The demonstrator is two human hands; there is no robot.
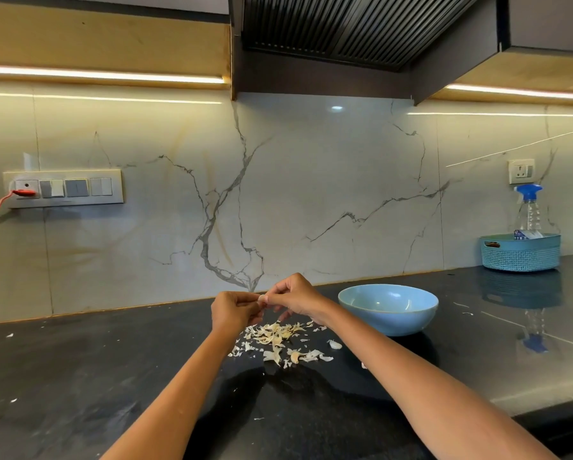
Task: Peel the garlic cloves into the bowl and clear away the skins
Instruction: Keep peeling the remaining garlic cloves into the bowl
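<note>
Starting nearest: both forearms run up from the bottom edge and converge over the black counter (79, 376), hands meeting above the pile of skins (278, 336). A few pieces at the pile's near edge, e.g. the curved one (295, 357), and one off to the right (335, 344), may be unpeeled cloves, can't tell for sure. Left hand (233, 312) has fingers curled in, pinching one end of the garlic clove (262, 297); right hand (295, 298) pinches the other end w/ thumb and forefinger, remaining fingers loosely curled below. Clove is only a pale sliver btwn the fingertips, so its long axis looks roughly left-right but that's a guess, and how much skin is on it can't be told. Key relation: the blue bowl (388, 322) sits just to the right of the hands and slightly beyond, nearly touching the right wrist in view, so the right hand is the nearer one for dropping the clove in, a short sideways move. Bowl interior visible looks bare, though the near inside is hidden by the rim. Farther back right: teal basket (520, 257) w/ a spray bottle (529, 207) against the marble wall.
</note>
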